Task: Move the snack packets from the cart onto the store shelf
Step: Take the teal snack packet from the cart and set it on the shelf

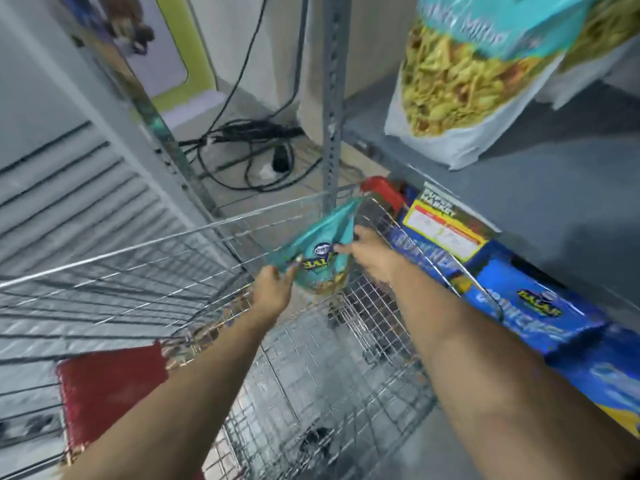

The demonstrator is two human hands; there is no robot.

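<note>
A grey metal shelf (554, 174) fills the right side, carried by a slotted upright (333, 98). A wire cart (311, 375) is seen below and left of it, its right rim close against the shelf edge, with a red flap (110, 393) at its near end. On the shelf a big bag (460, 88) of yellow snack mix is stood upright under a teal header. Under the shelf, just beside the cart, blue packets (540, 306) are laid in a row. Black cables (249, 147) are coiled on the floor behind the upright.

Inside the cart, near its far end, a teal packet (322, 251) is held tilted, clear of the mesh floor, with both arms stretched in from the near side. Its lower left edge is pinched by the left hand (273, 289), fingers closed on it. Its right side is gripped by the right hand (370, 254), with the thumb laid across the printed front.
</note>
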